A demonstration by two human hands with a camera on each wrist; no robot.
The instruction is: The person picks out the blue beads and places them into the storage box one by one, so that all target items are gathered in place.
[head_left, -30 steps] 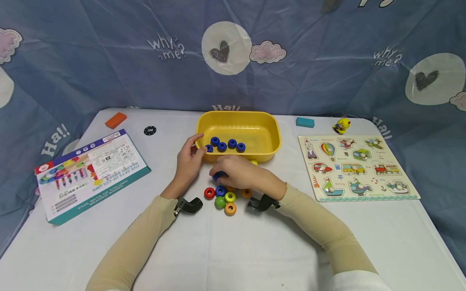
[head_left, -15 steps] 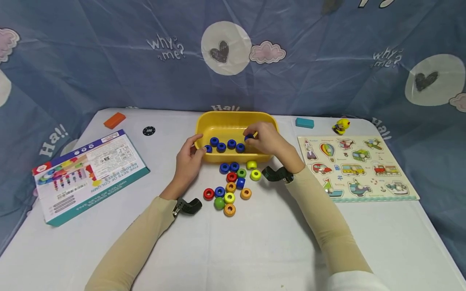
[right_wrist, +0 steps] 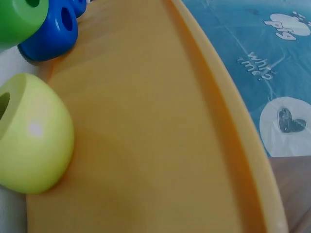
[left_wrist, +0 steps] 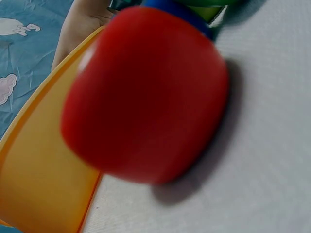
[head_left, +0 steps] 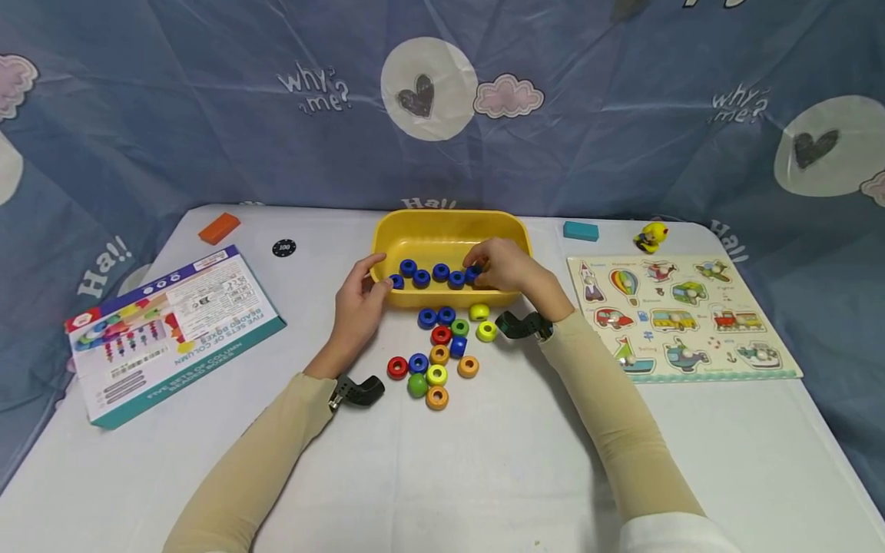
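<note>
Head view: a person's left hand [head_left: 357,307] gripped the left end of a yellow plastic tray [head_left: 456,298] on a white-covered counter [head_left: 484,468]. Inside its right part, the right hand [head_left: 510,270] pinched a blue bead [head_left: 473,274]; 5 other blue beads [head_left: 440,272] lay to its left. In front of the tray were 14 loose beads [head_left: 437,397] in 5 colours. A cardboard toy box [head_left: 180,338] lay at left, a vehicle puzzle board [head_left: 681,321] at right.

Left wrist view: a blurred red bead [left_wrist: 146,97] partly hid the tray's side.

Right wrist view: a yellow bead [right_wrist: 39,136] stood just beside the tray's outer wall.
</note>
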